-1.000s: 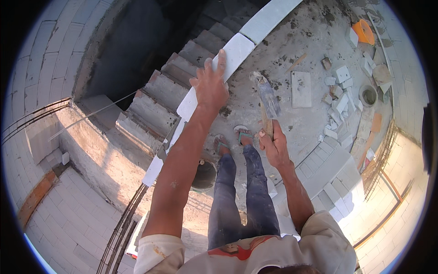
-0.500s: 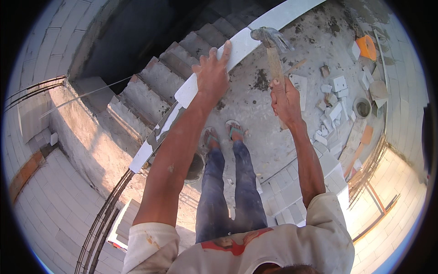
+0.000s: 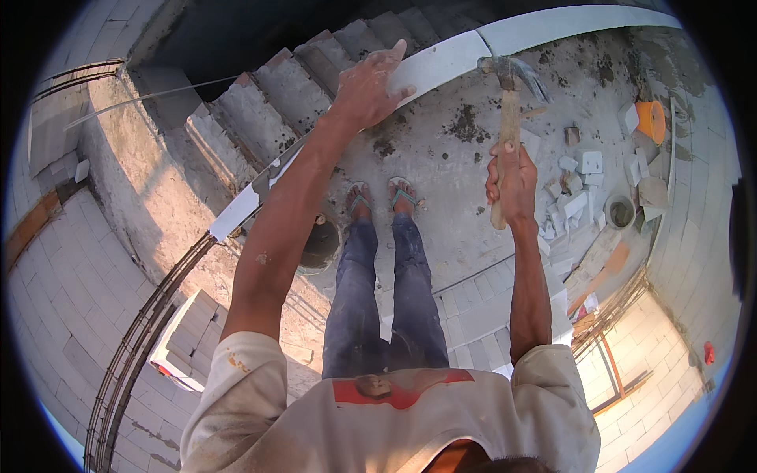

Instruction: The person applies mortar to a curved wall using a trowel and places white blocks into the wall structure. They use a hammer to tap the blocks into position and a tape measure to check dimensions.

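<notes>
My right hand (image 3: 514,185) is wrapped round the wooden handle of a hammer (image 3: 509,118). The hammer's metal head is up at the near side of the white block wall, by the joint between two blocks, and I cannot tell whether it touches. My left hand (image 3: 369,88) lies over the left end of a white block (image 3: 441,67), thumb apart on the near side and fingers stretched out. Another white block (image 3: 568,27) continues the row to the right. Below my left hand, grey mortar patches and a white piece (image 3: 235,213) show along the wall top, partly behind my forearm.
Concrete steps (image 3: 272,98) run beyond the wall on the left. A bucket (image 3: 322,243) stands by my feet. To the right lie broken white blocks (image 3: 572,201), a grey round container (image 3: 620,211) and an orange bucket (image 3: 650,121). Steel bars (image 3: 158,315) stick out at the left.
The view has shifted, so the wall and rubble sit differently in it. My left hand has turned, its fingers now pointing right along the block. The hammer stays in my right hand.
</notes>
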Available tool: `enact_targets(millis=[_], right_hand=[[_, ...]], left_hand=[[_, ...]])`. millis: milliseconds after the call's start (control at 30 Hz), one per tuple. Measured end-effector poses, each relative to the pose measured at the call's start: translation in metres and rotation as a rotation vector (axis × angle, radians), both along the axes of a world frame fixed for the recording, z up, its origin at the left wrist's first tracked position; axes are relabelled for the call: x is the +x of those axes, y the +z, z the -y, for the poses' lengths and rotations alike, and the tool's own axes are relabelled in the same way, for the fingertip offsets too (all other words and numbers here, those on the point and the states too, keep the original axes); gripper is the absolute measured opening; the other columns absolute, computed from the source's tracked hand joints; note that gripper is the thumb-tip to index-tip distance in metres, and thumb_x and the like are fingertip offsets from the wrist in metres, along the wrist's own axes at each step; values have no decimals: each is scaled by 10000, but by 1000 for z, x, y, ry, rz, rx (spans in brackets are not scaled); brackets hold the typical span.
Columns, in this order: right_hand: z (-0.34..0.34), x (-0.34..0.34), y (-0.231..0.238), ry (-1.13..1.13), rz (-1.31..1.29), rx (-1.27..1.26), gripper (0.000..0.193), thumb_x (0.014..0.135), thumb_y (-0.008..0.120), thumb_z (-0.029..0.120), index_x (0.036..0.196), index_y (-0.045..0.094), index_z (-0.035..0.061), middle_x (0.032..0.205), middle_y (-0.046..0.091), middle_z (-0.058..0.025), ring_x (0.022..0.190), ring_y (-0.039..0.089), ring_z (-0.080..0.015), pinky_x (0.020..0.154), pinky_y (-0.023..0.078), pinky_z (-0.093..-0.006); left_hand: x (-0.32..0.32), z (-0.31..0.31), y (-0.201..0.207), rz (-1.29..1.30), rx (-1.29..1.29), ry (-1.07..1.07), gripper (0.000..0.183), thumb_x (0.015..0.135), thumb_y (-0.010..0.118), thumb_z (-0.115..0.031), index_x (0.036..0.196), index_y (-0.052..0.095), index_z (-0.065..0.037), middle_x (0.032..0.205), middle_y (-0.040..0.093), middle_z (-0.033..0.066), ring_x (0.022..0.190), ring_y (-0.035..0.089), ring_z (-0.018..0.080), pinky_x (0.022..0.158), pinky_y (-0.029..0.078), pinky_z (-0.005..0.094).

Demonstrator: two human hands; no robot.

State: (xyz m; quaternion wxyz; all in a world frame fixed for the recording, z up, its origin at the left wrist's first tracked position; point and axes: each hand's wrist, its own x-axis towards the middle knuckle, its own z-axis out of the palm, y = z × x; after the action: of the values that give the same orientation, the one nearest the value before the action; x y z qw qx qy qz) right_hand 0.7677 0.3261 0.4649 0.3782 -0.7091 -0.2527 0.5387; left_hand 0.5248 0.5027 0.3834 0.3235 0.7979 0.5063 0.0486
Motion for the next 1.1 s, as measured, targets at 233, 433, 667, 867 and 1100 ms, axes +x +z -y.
enact_targets(millis=[233, 433, 667, 867, 1100], right_hand=[[-18, -17, -5, 48, -37, 218, 470, 1116, 459, 500, 1065, 566, 46, 699, 499, -9, 468, 457, -76, 429, 430, -275], [-51, -2, -40, 292, 259, -75, 455, 1111, 471, 501, 1056, 560, 58, 685, 480, -1, 462, 444, -73, 426, 421, -279], [-34, -19, -43, 180, 122, 112, 449, 1105, 490, 505, 1022, 571, 71, 645, 450, 14, 457, 423, -70, 420, 403, -277], [-33, -20, -42, 214, 154, 29, 436, 1104, 499, 493, 1035, 567, 67, 646, 453, 14, 455, 422, -68, 406, 393, -275], [-33, -20, -40, 134, 136, 66, 482, 1087, 528, 521, 981, 577, 53, 610, 463, 18, 470, 450, -67, 406, 399, -276]], left_hand=[[-66, 16, -30, 121, -73, 31, 627, 1004, 638, -430, 1543, 514, -133, 1463, 616, 174, 1341, 575, 371, 1132, 452, 459], [-57, 16, -25, 133, -126, 106, 539, 1011, 629, -378, 1479, 581, -115, 1382, 665, 186, 1218, 648, 394, 1055, 490, 471], [-58, 12, -30, 151, -134, 89, 537, 989, 664, -392, 1442, 618, -108, 1304, 704, 185, 1172, 670, 395, 1000, 526, 481], [-57, 17, -32, 120, -152, 141, 540, 989, 671, -376, 1459, 605, -120, 1341, 687, 185, 1172, 672, 393, 1006, 524, 475], [-49, 15, -20, 41, -154, 146, 543, 1000, 659, -386, 1466, 599, -115, 1364, 678, 179, 1190, 668, 398, 1033, 517, 470]])
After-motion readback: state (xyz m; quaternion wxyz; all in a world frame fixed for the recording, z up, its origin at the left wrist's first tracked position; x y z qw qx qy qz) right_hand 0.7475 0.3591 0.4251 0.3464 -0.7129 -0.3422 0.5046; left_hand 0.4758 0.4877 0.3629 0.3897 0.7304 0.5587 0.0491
